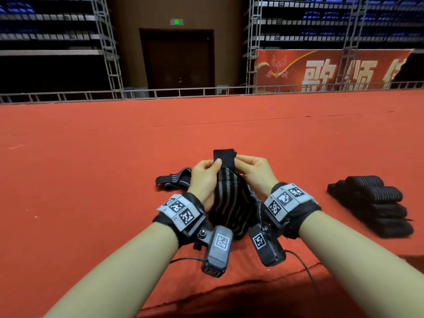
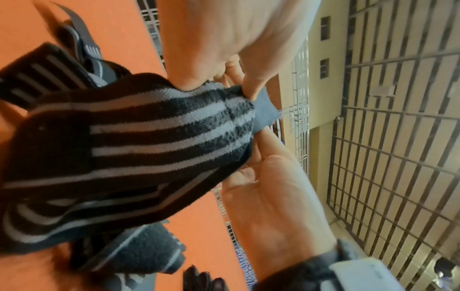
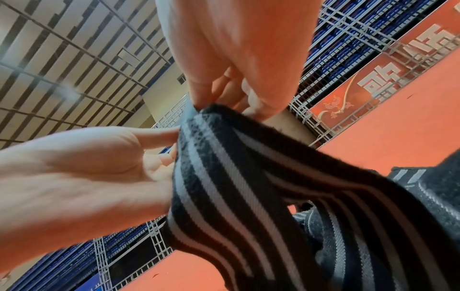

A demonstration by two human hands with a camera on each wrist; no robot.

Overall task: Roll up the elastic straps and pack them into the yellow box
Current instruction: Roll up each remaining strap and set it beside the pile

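Observation:
A black elastic strap with grey stripes (image 1: 229, 203) is held up over the red carpet by both hands. My left hand (image 1: 212, 167) pinches its upper end from the left, thumb on the near face. From the right, my right hand (image 1: 243, 166) pinches the same end. The strap's plain black tab (image 1: 223, 154) sticks up above the fingers, and the rest hangs in loose folds between my wrists. In the left wrist view the striped strap (image 2: 149, 137) runs into the pinch of both hands. The right wrist view shows the strap (image 3: 236, 187) the same way. No yellow box is in view.
Another loose strap (image 1: 174, 180) lies on the carpet left of my hands. A stack of rolled straps (image 1: 371, 203) sits at the right. The red carpet (image 1: 206, 125) stretches ahead to a metal rail (image 1: 183, 91); its near edge drops off below my forearms.

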